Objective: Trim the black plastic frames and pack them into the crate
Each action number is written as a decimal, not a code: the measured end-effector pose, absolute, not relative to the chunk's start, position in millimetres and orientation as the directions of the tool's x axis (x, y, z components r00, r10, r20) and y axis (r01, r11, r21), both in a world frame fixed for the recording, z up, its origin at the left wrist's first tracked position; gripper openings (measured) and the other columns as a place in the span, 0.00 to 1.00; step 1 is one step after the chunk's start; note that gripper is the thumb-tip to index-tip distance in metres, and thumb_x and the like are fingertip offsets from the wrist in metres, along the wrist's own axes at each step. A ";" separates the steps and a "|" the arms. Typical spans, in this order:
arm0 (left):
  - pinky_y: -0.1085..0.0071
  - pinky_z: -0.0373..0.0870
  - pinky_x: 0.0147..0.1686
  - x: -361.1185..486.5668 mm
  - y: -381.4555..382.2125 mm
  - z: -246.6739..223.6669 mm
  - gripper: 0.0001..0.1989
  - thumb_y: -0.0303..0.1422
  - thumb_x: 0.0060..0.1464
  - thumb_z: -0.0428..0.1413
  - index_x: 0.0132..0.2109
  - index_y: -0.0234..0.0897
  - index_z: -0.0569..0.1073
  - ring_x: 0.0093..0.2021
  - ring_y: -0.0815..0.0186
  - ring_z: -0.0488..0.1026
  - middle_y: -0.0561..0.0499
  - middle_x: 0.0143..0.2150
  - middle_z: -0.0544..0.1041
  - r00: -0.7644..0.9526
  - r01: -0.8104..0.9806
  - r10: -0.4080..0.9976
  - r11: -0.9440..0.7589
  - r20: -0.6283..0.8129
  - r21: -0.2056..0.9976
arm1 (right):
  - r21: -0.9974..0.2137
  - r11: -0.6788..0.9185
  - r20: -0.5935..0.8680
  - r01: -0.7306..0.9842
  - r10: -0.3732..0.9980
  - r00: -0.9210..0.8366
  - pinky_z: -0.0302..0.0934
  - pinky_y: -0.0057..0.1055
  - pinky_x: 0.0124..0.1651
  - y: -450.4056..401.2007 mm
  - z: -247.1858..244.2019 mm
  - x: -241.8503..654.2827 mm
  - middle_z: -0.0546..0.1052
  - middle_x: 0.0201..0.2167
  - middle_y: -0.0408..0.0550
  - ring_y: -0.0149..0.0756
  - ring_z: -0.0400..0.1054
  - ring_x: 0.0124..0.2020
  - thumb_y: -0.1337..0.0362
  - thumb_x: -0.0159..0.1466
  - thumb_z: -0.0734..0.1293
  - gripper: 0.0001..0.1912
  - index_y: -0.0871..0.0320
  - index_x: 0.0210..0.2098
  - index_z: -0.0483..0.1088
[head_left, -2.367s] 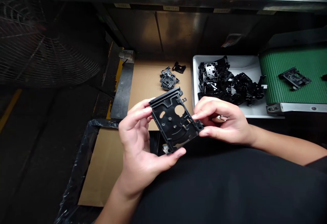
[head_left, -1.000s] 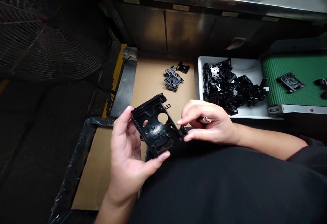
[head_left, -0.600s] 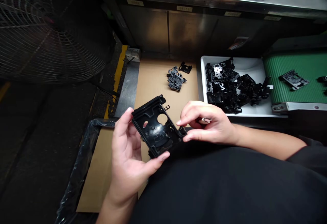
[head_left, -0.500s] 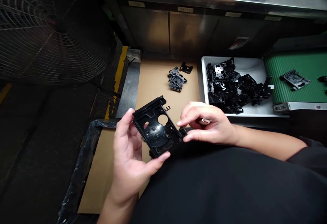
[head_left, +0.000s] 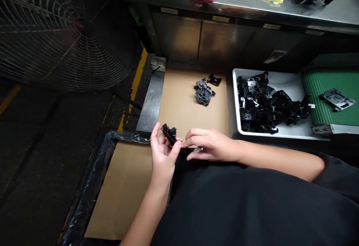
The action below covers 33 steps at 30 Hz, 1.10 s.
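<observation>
From the head-worn view, a person's left hand pinches a small black plastic part between thumb and fingers, just above the near edge of a cardboard sheet. The broad, holed face of the black frame held in both hands a moment ago no longer shows; the pictures cannot settle whether this is that frame turned edge-on or another piece. The right hand has let go and drawn back slightly, its fingers extended and close together with a narrow gap to the thumb, nothing visible between them, the fingertips just beside the left hand. Ahead on the cardboard lies a small pile of black plastic parts. To the right, a white tray holds a heap of similar parts, and a single part rests on a green conveyor belt. To the left, a black plastic bin liner wraps the rim of a cardboard-lined bin beneath the hands, beside a wire fan guard.
</observation>
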<state>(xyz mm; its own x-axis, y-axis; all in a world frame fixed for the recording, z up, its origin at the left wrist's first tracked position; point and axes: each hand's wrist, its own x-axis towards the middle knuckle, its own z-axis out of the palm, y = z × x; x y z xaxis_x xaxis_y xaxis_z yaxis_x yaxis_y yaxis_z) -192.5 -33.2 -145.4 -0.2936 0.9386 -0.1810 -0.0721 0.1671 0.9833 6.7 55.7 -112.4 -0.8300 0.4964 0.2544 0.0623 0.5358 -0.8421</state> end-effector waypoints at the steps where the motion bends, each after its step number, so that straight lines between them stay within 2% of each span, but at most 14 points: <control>1: 0.59 0.76 0.59 -204.1 -35.1 -169.4 0.41 0.42 0.62 0.62 0.74 0.49 0.50 0.57 0.60 0.78 0.41 0.61 0.73 -0.373 0.005 0.908 0.209 -0.192 0.978 | -0.857 0.502 0.183 0.113 0.502 -0.845 0.73 0.33 0.44 62.8 -125.0 3.5 0.78 0.47 0.55 0.38 0.75 0.44 0.53 0.70 0.72 0.19 0.59 0.53 0.76; 3: 0.62 0.73 0.61 -233.9 -45.0 -219.1 0.36 0.40 0.65 0.57 0.73 0.45 0.48 0.60 0.62 0.76 0.40 0.65 0.72 -0.555 0.249 0.797 0.432 -0.238 0.867 | -0.873 0.424 0.077 0.241 0.608 -0.791 0.72 0.35 0.47 83.8 -153.5 2.0 0.78 0.43 0.53 0.40 0.74 0.44 0.51 0.67 0.74 0.19 0.59 0.49 0.78; 5: 0.57 0.70 0.64 -265.1 -61.8 -264.6 0.38 0.34 0.62 0.58 0.72 0.37 0.49 0.63 0.56 0.74 0.34 0.65 0.70 -0.646 0.281 0.703 0.581 -0.297 0.764 | -0.818 0.280 -0.099 0.502 0.792 -0.602 0.70 0.34 0.47 111.9 -184.5 6.1 0.78 0.40 0.50 0.37 0.73 0.40 0.54 0.66 0.74 0.13 0.58 0.44 0.79; 6: 0.54 0.68 0.66 -278.4 -71.5 -284.5 0.37 0.33 0.60 0.60 0.71 0.35 0.53 0.65 0.52 0.71 0.32 0.65 0.69 -0.679 0.292 0.660 0.644 -0.321 0.707 | -0.787 0.230 -0.134 0.573 0.842 -0.522 0.70 0.36 0.49 127.2 -199.9 9.4 0.78 0.41 0.51 0.38 0.72 0.40 0.57 0.67 0.73 0.11 0.59 0.42 0.78; 10: 0.43 0.59 0.69 -305.5 -100.2 -346.2 0.30 0.29 0.56 0.63 0.65 0.37 0.68 0.70 0.42 0.62 0.34 0.65 0.68 -0.719 0.340 0.549 0.813 -0.427 0.473 | -0.685 0.066 -0.186 0.725 0.947 -0.262 0.66 0.45 0.57 180.7 -251.9 22.9 0.74 0.42 0.54 0.45 0.70 0.46 0.65 0.64 0.70 0.08 0.62 0.42 0.76; 14: 0.38 0.60 0.67 -305.1 -96.1 -391.2 0.26 0.36 0.62 0.62 0.65 0.39 0.70 0.69 0.44 0.63 0.41 0.67 0.69 -0.678 0.399 0.531 0.847 -0.508 0.353 | -0.619 -0.037 -0.164 0.785 0.983 -0.082 0.64 0.48 0.61 205.8 -278.3 28.8 0.69 0.52 0.57 0.49 0.69 0.52 0.63 0.63 0.71 0.16 0.60 0.50 0.72; 19: 0.43 0.69 0.63 -299.4 -75.4 -420.5 0.24 0.40 0.65 0.61 0.64 0.38 0.71 0.65 0.48 0.69 0.41 0.67 0.70 -0.637 0.392 0.542 0.840 -0.548 0.375 | -0.599 -0.058 -0.098 0.798 0.995 -0.001 0.63 0.45 0.65 216.0 -284.4 31.2 0.62 0.62 0.57 0.49 0.68 0.59 0.60 0.62 0.73 0.29 0.55 0.60 0.65; 22: 0.45 0.70 0.61 -294.2 -71.6 -420.2 0.23 0.40 0.64 0.61 0.63 0.38 0.72 0.64 0.49 0.70 0.41 0.66 0.70 -0.608 0.348 0.564 0.822 -0.560 0.450 | -0.603 -0.085 -0.087 0.793 0.995 0.040 0.62 0.46 0.67 226.1 -285.5 34.0 0.60 0.65 0.60 0.49 0.67 0.61 0.60 0.62 0.73 0.31 0.57 0.62 0.63; 24: 0.44 0.70 0.62 -290.1 -71.7 -415.0 0.23 0.40 0.64 0.62 0.63 0.38 0.72 0.65 0.49 0.69 0.41 0.66 0.70 -0.613 0.322 0.553 0.827 -0.565 0.460 | -0.613 -0.111 -0.107 0.782 0.993 0.056 0.62 0.46 0.67 234.9 -286.7 35.7 0.64 0.64 0.61 0.49 0.69 0.60 0.61 0.61 0.73 0.31 0.59 0.61 0.64; 27: 0.40 0.65 0.65 -283.3 -72.6 -400.0 0.25 0.40 0.64 0.61 0.65 0.39 0.70 0.68 0.46 0.66 0.40 0.70 0.67 -0.683 0.281 0.479 0.869 -0.552 0.407 | -0.642 -0.133 -0.142 0.755 0.988 0.053 0.64 0.47 0.66 245.4 -284.0 36.8 0.72 0.57 0.62 0.51 0.70 0.58 0.61 0.58 0.76 0.30 0.63 0.57 0.67; 29: 0.37 0.60 0.67 -277.1 -73.7 -383.7 0.28 0.40 0.64 0.61 0.67 0.40 0.68 0.71 0.44 0.61 0.40 0.72 0.63 -0.732 0.234 0.435 0.884 -0.525 0.405 | -0.669 -0.119 -0.127 0.734 0.991 0.045 0.63 0.48 0.66 246.0 -274.9 36.8 0.73 0.57 0.63 0.53 0.69 0.59 0.62 0.57 0.76 0.29 0.63 0.56 0.68; 31: 0.36 0.57 0.69 -267.2 -74.7 -361.1 0.28 0.40 0.66 0.58 0.69 0.38 0.64 0.73 0.42 0.57 0.38 0.72 0.62 -0.754 0.188 0.429 0.866 -0.498 0.463 | -0.701 -0.071 -0.074 0.710 0.997 0.027 0.61 0.48 0.69 237.7 -258.2 36.9 0.72 0.60 0.63 0.53 0.67 0.62 0.62 0.59 0.75 0.30 0.62 0.58 0.68; 33: 0.40 0.61 0.68 -251.6 -73.2 -332.7 0.27 0.40 0.68 0.52 0.69 0.36 0.61 0.72 0.44 0.61 0.34 0.68 0.65 -0.718 0.153 0.489 0.805 -0.495 0.574 | -0.736 0.007 -0.013 0.677 1.000 -0.024 0.59 0.46 0.70 218.9 -235.4 37.1 0.72 0.62 0.61 0.51 0.66 0.65 0.62 0.59 0.75 0.33 0.62 0.61 0.66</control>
<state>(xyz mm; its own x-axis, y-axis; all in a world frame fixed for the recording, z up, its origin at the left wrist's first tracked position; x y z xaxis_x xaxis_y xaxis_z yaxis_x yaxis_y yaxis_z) -251.6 -73.2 -332.7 -0.7179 0.4892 -0.4952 0.1527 0.8047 0.5737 37.1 218.9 -235.4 -0.0241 0.9996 -0.0129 0.6774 0.0068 -0.7355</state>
